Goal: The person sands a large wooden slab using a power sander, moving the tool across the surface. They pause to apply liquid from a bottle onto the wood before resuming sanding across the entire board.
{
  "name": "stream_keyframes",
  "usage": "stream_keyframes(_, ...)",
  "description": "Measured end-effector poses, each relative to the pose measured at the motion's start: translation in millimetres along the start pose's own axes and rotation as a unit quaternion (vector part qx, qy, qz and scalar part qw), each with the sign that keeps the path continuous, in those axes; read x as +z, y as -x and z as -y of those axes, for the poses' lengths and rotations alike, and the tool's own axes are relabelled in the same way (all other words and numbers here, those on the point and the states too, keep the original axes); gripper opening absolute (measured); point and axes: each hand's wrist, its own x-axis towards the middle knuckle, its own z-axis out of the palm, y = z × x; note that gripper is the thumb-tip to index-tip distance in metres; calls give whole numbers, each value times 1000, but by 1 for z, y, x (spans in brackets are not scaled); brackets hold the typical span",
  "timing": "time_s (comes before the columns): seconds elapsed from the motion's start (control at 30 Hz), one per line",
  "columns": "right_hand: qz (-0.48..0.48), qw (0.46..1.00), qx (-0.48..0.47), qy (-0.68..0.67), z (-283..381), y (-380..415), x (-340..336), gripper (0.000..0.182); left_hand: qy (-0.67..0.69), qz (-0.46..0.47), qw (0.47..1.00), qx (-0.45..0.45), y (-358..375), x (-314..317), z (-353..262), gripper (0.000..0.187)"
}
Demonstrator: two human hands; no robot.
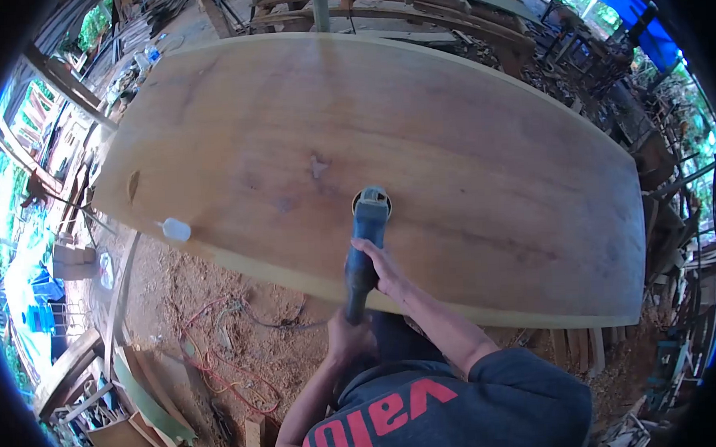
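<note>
A blue and dark angle grinder [368,227] with a round disc at its head rests on a large wooden slab [451,155]. Its head lies near the slab's middle, and its body points back toward me. My right hand [377,264] is wrapped round the grinder's body, the thumb along its upper side. Behind it, my left hand [351,337] is closed round the tool's rear end, just off the slab's near edge. The disc's underside is hidden. A pale, irregular patch [318,167] marks the wood left of the head.
A white plastic bottle [175,229] lies at the slab's near left edge. Red and dark cords [219,341] trail over the shavings-covered ground [193,283]. Boards [146,392] lean at the lower left. Posts and stacked timber [461,15] stand beyond the slab.
</note>
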Motion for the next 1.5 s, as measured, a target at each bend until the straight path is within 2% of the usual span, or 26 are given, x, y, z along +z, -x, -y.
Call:
stream_keyframes(0.07,1,1000,4,-4,31,-32,4,45,-52,-5,999,9,-37,5,-17,24)
stream_keyframes(0.13,-22,1000,-4,11,64,-58,11,46,-4,-3,1000,14,-72,11,-40,24)
stream_keyframes(0.23,-37,998,-15,40,99,-88,20,48,-25,1,999,21,-110,15,-66,29)
stream_keyframes(0.4,-28,998,-17,55,94,-95,27,47,-3,4,1000,-7,-111,3,-69,28)
stream_keyframes(0.53,-36,998,-7,49,52,-64,37,45,22,-4,1000,2,-72,-15,-36,23)
stream_keyframes(0.57,-42,998,-11,47,30,-58,38,44,-32,2,999,-2,-58,-25,-25,23)
stream_keyframes(0.6,-47,998,-14,48,11,-48,40,44,-31,3,1000,1,-42,-34,-15,23)
stream_keyframes(0.67,-38,999,-5,37,-16,-11,51,43,-56,-6,998,-19,-6,-54,3,31)
stream_keyframes(0.8,-17,998,34,48,-87,44,63,41,-50,-6,998,-27,66,-96,54,33)
stream_keyframes(0.87,1,998,24,58,-122,62,65,41,-64,11,997,-43,91,-111,83,35)
stream_keyframes(1.0,37,998,21,35,-142,73,78,39,-24,-23,998,-46,119,-118,70,36)
stream_keyframes(1.1,29,997,27,69,-121,52,81,37,-44,-47,997,-42,98,-112,51,35)
stream_keyframes(1.2,43,996,36,63,-82,14,88,37,-48,-32,997,-42,53,-106,9,31)
stream_keyframes(1.23,40,996,45,63,-67,-3,92,38,29,-32,998,-46,37,-103,-1,32)
stream_keyframes(1.3,38,996,59,57,-33,-34,103,39,-31,-76,995,54,-15,-86,23,37)
stream_keyframes(1.33,40,996,62,47,-16,-48,109,40,-29,-91,994,49,-30,-85,7,37)
stream_keyframes(1.37,50,995,70,51,-4,-66,108,40,-4,-67,998,6,-50,-85,-7,39)
stream_keyframes(1.4,40,996,50,59,8,-86,108,41,23,-42,998,-37,-70,-85,-23,42)
stream_keyframes(1.43,33,997,29,66,20,-104,112,41,25,-55,997,-39,-89,-83,-32,42)
stream_keyframes(1.5,36,997,30,68,42,-132,119,41,-18,-89,995,34,-122,-81,-44,39)
